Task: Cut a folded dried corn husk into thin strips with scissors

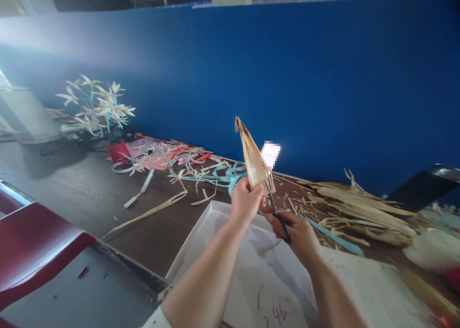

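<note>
My left hand [246,198] pinches the lower part of a dried corn husk [253,158], whose pointed, browned tip stands up and leans left. Black-handled scissors [279,220] are gripped in my right hand [294,234], their blades reaching up to the husk's lower right edge. How far apart the blades are cannot be made out. Both hands are above a shallow white box lid [251,280] with purple handwriting on its near part.
Dried husks [362,208] are heaped at the right, near a black cylinder [420,189]. Light-blue strips [230,172] and scraps litter the table's back. Pale handmade flowers [102,105] stand at the left before a blue partition [323,79]. A red chair [39,251] is at the near left.
</note>
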A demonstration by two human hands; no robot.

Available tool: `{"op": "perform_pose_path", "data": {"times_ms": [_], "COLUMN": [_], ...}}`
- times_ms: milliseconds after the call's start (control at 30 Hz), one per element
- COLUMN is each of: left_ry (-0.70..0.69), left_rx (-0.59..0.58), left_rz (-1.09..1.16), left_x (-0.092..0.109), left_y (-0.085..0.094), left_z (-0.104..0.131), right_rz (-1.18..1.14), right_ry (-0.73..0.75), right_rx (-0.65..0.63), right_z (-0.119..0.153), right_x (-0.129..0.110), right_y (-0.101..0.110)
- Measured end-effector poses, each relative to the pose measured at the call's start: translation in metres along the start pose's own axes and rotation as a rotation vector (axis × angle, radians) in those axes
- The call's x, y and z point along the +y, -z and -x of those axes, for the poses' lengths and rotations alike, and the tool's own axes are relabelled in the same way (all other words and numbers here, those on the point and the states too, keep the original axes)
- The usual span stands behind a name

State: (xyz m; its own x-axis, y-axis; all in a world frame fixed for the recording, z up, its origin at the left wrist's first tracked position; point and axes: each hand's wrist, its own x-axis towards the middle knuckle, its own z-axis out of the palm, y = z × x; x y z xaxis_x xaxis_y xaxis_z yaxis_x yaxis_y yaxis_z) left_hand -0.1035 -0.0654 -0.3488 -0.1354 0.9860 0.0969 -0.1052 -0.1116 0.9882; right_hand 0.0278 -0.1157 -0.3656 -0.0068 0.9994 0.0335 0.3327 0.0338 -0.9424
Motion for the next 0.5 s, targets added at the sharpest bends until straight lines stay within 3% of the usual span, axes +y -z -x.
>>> {"op": "perform_pose_path", "data": {"times_ms": [500], "left_ry": [0.016], "left_rx": [-0.05], "left_rz": [-0.047], "left_x": [0.005], "left_y": [-0.0041], "left_z": [0.0071], "right_rz": [-0.08], "right_ry": [-0.015], "right_rx": [0.005], "right_z": [-0.0012], "right_x": [0.0055], "right_y": [0.0023]}}
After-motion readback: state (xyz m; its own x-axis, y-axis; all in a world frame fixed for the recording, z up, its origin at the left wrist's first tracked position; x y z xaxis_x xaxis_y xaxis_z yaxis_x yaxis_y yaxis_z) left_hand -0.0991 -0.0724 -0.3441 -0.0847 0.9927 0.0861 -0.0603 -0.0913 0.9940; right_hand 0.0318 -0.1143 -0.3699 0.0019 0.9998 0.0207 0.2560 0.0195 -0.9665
